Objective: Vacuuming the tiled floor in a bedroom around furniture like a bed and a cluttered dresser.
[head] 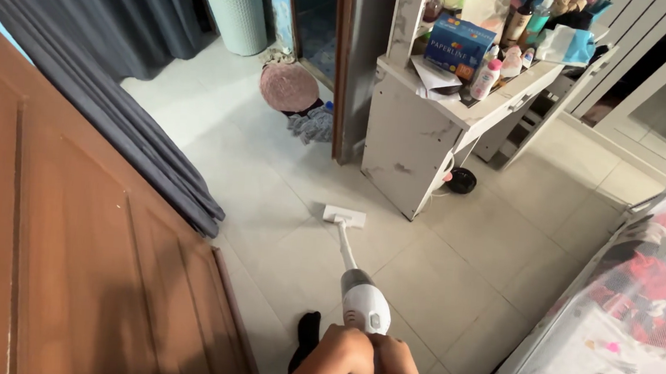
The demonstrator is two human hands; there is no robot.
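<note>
White stick vacuum (361,300), slanted, flat head (344,216) on pale floor tiles

Count: two hands (370,364), one white stick vacuum (362,300), one wooden door (66,253), one white counter (412,142), one pale laundry basket (236,5), one pink round cushion (288,87).

Both fists, the left hand (348,353) and right hand (392,366), cover the handle of the white stick vacuum cleaner (364,304), so the fingers' grip cannot be seen. The bottom edge cuts off both forearms. The bottles on the cluttered white tabletop (506,98) are too small to identify.
</note>
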